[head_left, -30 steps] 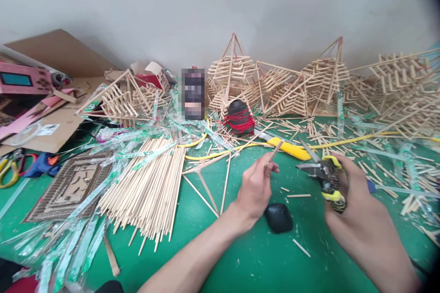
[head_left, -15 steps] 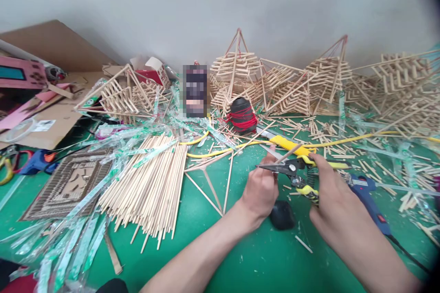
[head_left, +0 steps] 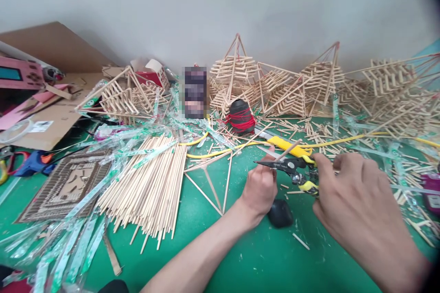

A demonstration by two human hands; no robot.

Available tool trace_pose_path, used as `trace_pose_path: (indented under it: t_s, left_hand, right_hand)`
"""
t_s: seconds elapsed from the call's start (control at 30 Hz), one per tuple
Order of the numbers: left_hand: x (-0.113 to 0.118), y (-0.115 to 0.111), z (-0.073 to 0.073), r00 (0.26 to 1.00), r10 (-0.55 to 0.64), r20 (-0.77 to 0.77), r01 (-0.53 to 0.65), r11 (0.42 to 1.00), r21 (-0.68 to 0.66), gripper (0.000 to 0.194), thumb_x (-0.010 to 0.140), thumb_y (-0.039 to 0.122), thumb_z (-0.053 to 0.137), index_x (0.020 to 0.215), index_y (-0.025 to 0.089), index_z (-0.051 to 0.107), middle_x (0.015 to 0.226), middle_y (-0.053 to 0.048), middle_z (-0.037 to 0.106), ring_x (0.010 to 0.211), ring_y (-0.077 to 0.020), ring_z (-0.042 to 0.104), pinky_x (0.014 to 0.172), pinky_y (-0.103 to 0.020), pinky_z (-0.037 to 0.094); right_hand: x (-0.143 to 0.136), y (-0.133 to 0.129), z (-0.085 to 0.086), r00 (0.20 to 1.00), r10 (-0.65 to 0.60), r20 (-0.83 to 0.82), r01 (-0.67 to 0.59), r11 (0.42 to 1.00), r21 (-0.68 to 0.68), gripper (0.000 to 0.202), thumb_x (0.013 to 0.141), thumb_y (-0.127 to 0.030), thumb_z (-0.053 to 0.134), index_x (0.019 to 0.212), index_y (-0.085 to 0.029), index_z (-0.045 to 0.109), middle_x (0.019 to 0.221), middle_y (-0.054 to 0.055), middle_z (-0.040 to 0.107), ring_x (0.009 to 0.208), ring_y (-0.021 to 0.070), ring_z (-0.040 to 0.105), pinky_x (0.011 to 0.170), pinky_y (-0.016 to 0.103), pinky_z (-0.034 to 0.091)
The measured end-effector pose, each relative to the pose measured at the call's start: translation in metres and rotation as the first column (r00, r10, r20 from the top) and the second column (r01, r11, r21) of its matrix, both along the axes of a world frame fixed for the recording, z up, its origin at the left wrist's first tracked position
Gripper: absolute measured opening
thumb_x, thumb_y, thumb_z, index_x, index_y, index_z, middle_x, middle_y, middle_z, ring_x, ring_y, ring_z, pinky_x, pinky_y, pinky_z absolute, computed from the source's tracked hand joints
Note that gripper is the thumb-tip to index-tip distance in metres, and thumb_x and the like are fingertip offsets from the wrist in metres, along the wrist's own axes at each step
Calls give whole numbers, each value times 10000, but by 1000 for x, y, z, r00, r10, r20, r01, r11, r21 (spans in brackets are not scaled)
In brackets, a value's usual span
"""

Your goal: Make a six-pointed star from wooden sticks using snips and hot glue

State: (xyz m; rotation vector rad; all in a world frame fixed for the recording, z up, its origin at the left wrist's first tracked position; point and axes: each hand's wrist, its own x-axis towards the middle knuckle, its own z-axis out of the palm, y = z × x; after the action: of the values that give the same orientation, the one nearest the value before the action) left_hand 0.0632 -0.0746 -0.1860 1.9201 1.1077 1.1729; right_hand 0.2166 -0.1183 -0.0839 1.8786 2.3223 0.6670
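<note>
My left hand is closed round a thin wooden stick, whose end sticks up to the right. Yellow-handled cutters are gripped in my right hand, their black jaws crossing the stick right by my left fingers. Below the jaws lies a black rounded object. A short offcut rests on the green table. To the left of my left hand stands a small frame of sticks. Behind the cutters is a yellow-handled knife.
A big bundle of sticks lies left of centre. Stick pyramids line the wall. A black spool with red thread, a yellow cable, plastic wrap, cardboard and scattered offcuts surround the hands.
My right hand has spread more over the cutters and now hides the blue glue gun. The view has shifted slightly, showing a purple object at the right edge.
</note>
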Motion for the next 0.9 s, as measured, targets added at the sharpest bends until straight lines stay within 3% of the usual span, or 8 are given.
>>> trace_pose_path:
  t_s: [0.07, 0.17, 0.27, 0.4, 0.53, 0.67, 0.83, 0.9]
  left_hand:
    - [-2, 1, 2, 1000, 4, -18, -4, 1000, -6, 491, 954, 37, 361, 1364, 178, 593, 1104, -135, 786, 1110, -249, 752, 996, -411, 603]
    - [-8, -1, 8, 999, 16, -45, -17, 1000, -21, 409, 972, 74, 411, 1301, 182, 629, 1128, -125, 779, 1157, -243, 732, 1032, -390, 587]
    - [-15, -6, 15, 996, 37, -81, -41, 998, -48, 309, 1012, 142, 434, 1223, 154, 660, 1185, -158, 756, 1150, -258, 732, 1025, -390, 592]
    - [-18, -10, 21, 990, 46, -135, -58, 994, -89, 285, 1004, 125, 420, 1140, 132, 670, 1084, -166, 771, 1017, -270, 767, 917, -389, 630]
    - [-16, -7, 24, 986, 39, -164, -61, 989, -132, 266, 968, 85, 439, 1100, 140, 663, 1048, -153, 771, 955, -267, 767, 895, -398, 628]
    - [-19, -9, 28, 987, 8, -160, -36, 984, -174, 190, 951, 90, 505, 1037, 170, 654, 1029, -104, 759, 940, -236, 751, 918, -373, 619]
    - [-29, -37, 31, 979, 119, -167, -145, 978, -150, 276, 990, 161, 493, 1264, 148, 521, 1287, -179, 620, 1172, -266, 671, 1020, -443, 580]
    - [-31, -57, 32, 959, 200, -200, -223, 970, -97, 245, 972, 96, 413, 1196, 140, 501, 1206, -173, 594, 1052, -235, 681, 926, -411, 616]
  right_hand:
    - [-2, 2, -1, 998, 55, -11, -55, 998, 21, 526, 711, -123, 553, 1230, -45, 530, 1137, 254, 570, 1062, 397, 580, 914, 521, 515]
    - [-5, 4, -3, 993, 116, -19, -115, 993, 26, 549, 700, -64, 522, 1247, -43, 482, 1105, 199, 622, 1096, 331, 612, 1131, 507, 409]
    - [-6, 5, -3, 994, 110, -13, -109, 993, 35, 522, 688, -84, 536, 1209, -75, 494, 1033, 163, 648, 994, 309, 634, 1047, 473, 464]
    - [-7, 6, -3, 996, 87, -15, -86, 995, 45, 542, 672, -95, 565, 1210, -57, 513, 1041, 175, 654, 950, 319, 628, 865, 419, 500]
    - [-7, 5, -5, 998, 53, -26, -52, 998, 45, 553, 662, -93, 581, 1210, -46, 524, 1034, 184, 645, 950, 332, 613, 847, 418, 496]
    - [-7, 2, -6, 995, 100, -20, -99, 994, 54, 570, 651, -97, 593, 1214, -44, 526, 1036, 185, 640, 932, 332, 606, 832, 418, 501]
    - [-6, 3, -6, 996, 83, -21, -82, 995, 52, 567, 663, -95, 599, 1223, -51, 525, 1033, 172, 636, 937, 329, 610, 844, 420, 505]
    - [-3, 6, -6, 996, 91, -25, -89, 995, 51, 560, 653, -95, 599, 1207, -58, 532, 1007, 161, 632, 914, 321, 614, 821, 411, 509]
